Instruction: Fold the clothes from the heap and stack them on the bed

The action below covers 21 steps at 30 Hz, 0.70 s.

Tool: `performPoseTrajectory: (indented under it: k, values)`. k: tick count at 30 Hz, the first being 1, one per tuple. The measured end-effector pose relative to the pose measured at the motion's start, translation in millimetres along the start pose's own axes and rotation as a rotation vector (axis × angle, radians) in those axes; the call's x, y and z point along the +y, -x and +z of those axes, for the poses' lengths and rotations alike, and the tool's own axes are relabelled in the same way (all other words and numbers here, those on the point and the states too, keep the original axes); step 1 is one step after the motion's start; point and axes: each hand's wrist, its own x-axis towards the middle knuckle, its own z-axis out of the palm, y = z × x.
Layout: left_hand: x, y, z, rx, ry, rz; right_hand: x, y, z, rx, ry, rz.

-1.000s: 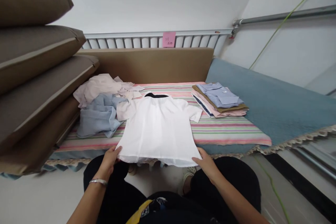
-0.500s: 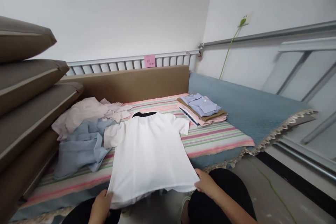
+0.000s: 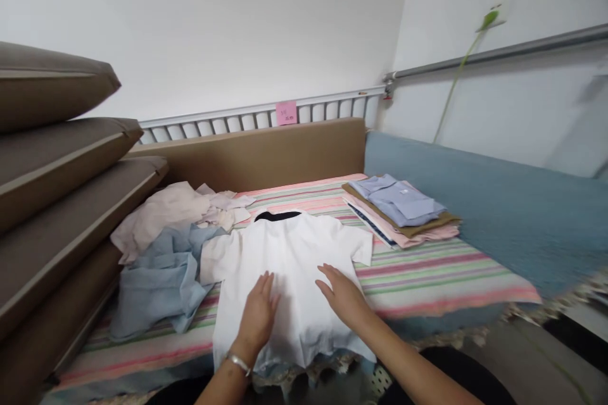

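A white short-sleeved shirt (image 3: 294, 253) with a black collar lies spread out on the striped sheet, collar pointing away from me, its hem hanging at the front edge. My left hand (image 3: 259, 310) is over the lower left of the shirt, fingers stretched out, with a silver bracelet on the wrist. Over the right side of the shirt is my right hand (image 3: 339, 291), fingers apart. Neither hand holds anything; whether the palms press on the cloth I cannot tell. The shirt's left sleeve touches a crumpled light blue garment (image 3: 164, 285).
Crumpled pale pink clothes (image 3: 164, 209) lie behind the blue garment. A folded stack of clothes (image 3: 399, 202) sits at the right on the striped sheet (image 3: 427, 272). Brown cushions (image 3: 61, 215) are piled at the left. A blue padded cover (image 3: 475, 196) runs along the right.
Both hands have let go of the shirt's hem corners and moved forward and inward over its body. The shirt's hem has come down at the front edge. The view has shifted slightly.
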Motion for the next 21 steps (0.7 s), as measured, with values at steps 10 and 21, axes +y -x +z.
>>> performPoseTrajectory:
  k: [10,21]
  values:
    - [-81,-51,1.4,-0.077,-0.527,-0.514,54,-87,52,-0.08,0.347,-0.073]
    - [-44,-121,23.0,-0.127,-0.348,-0.144,27,-126,58,-0.075,0.22,-0.065]
